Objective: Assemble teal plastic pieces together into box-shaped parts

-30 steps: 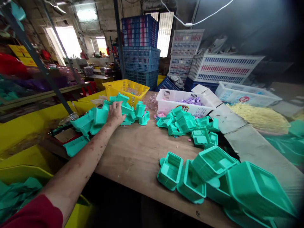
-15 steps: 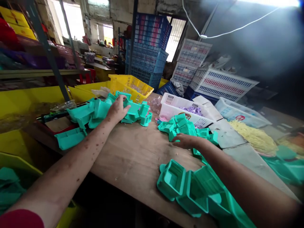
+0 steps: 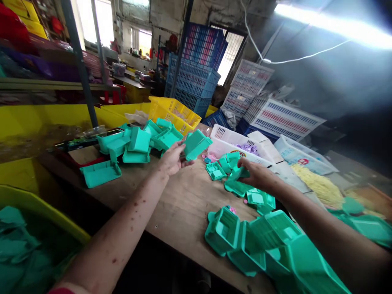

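My left hand [image 3: 175, 159] is closed on a green plastic box part [image 3: 197, 143], held tilted above the middle of the wooden table. My right hand [image 3: 252, 171] grips a smaller green plastic piece [image 3: 238, 179] over a loose group of similar green parts [image 3: 256, 197] on the right. Behind my left hand lies a heap of larger green box parts [image 3: 139, 139]. Nearest me, a row of open green boxes [image 3: 225, 230] nested into one another runs toward the lower right corner.
A white basket with purple pieces [image 3: 249, 148] and a yellow basket [image 3: 176, 114] stand at the table's back. Small pink bits lie before the white basket. A yellow bin [image 3: 65, 220] of green parts is at lower left; yellow strands [image 3: 320, 184] are piled at right.
My left hand has come away from the heap toward the right with a green box part. My right hand has closed on a green piece from the right group and raised it.
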`<state>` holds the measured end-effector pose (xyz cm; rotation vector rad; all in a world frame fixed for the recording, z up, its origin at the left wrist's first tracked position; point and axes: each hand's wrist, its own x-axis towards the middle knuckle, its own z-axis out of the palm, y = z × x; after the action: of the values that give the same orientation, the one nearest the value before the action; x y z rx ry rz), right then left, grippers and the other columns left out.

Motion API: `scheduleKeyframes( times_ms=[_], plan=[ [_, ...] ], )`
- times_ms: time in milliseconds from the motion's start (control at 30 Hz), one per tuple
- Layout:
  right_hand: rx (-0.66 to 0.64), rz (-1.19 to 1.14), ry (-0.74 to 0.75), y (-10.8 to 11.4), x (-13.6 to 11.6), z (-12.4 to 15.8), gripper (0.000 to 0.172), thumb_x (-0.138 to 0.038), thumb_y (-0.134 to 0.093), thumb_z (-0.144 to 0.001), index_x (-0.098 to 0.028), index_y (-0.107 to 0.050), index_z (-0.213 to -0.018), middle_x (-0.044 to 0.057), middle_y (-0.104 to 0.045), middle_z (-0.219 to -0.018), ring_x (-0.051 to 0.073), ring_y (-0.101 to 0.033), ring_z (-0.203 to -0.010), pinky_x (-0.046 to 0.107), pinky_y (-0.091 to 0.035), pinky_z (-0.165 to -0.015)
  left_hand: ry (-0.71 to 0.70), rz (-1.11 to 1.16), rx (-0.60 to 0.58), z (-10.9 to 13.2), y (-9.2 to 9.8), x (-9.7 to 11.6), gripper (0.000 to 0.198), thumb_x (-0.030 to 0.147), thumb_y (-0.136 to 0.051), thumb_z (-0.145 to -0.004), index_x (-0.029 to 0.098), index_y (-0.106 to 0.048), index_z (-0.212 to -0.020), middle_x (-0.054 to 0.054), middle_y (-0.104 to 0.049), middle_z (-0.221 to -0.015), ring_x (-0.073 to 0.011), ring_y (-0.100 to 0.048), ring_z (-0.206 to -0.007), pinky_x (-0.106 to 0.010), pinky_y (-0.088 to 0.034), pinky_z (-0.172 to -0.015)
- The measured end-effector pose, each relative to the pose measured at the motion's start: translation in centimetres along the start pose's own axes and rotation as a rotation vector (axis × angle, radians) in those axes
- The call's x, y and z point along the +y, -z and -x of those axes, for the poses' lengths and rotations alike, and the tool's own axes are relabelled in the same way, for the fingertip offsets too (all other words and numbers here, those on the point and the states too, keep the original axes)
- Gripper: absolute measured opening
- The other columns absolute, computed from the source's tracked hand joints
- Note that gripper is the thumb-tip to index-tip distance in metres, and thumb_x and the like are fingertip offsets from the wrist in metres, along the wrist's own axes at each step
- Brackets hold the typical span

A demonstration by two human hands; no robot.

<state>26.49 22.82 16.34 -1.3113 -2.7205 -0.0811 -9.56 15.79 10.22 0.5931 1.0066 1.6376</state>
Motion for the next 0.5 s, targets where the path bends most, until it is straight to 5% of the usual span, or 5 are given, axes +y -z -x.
scheduleKeyframes(
  times_ms=[133, 267, 400, 500],
  plan=[
    [0.019, -0.082, 0.116, 4.7, -3.5, 2.3, 0.046, -0.021, -0.072, -0.095, -0.028, -0.075, -0.14, 0.011, -0.085, -0.133, 0.033, -0.084, -0.118, 0.044, -0.067, -0.102, 0.173, 0.13, -0.056, 3.2, -2.1, -0.4, 0.03, 0.041, -0.079, -0.115, 0.016, -0.075, -0.131, -0.005, -0.08, -0.114, -0.0158, -0.077, -0.087, -0.029, -0.07, -0.074],
    [0.078, -0.311, 0.251, 7.6, -8.0, 7.4, 0.078, -0.016, -0.058, -0.102, -0.038, -0.049, -0.177, 0.009, -0.07, -0.165, 0.031, -0.068, -0.155, 0.048, -0.061, -0.125, 0.3, 0.249, -0.145, 7.8, -3.6, -0.3, 0.029, 0.036, -0.076, -0.117, 0.017, -0.074, -0.139, -0.003, -0.079, -0.108, -0.013, -0.074, -0.078, -0.024, -0.066, -0.065],
    [0.373, -0.756, 0.086, 5.8, -12.4, 14.5, 0.064, -0.033, -0.053, -0.116, -0.045, -0.046, -0.178, 0.007, -0.071, -0.15, 0.03, -0.073, -0.132, 0.043, -0.066, -0.103, 0.429, 0.347, -0.275, 15.2, -4.8, -1.3, 0.031, 0.023, -0.061, -0.121, 0.026, -0.07, -0.151, 0.001, -0.077, -0.094, -0.0083, -0.07, -0.061, -0.018, -0.064, -0.057],
    [0.615, -0.919, -0.104, 1.4, -14.8, 20.3, 0.061, -0.053, -0.067, -0.11, -0.042, -0.057, -0.169, 0.01, -0.068, -0.154, 0.038, -0.07, -0.136, 0.051, -0.063, -0.109, 0.551, 0.362, -0.402, 21.2, -4.5, -3.5, 0.036, 0.031, -0.064, -0.119, 0.028, -0.068, -0.155, -0.005, -0.082, -0.11, -0.0098, -0.075, -0.066, -0.018, -0.066, -0.055]
  ],
)
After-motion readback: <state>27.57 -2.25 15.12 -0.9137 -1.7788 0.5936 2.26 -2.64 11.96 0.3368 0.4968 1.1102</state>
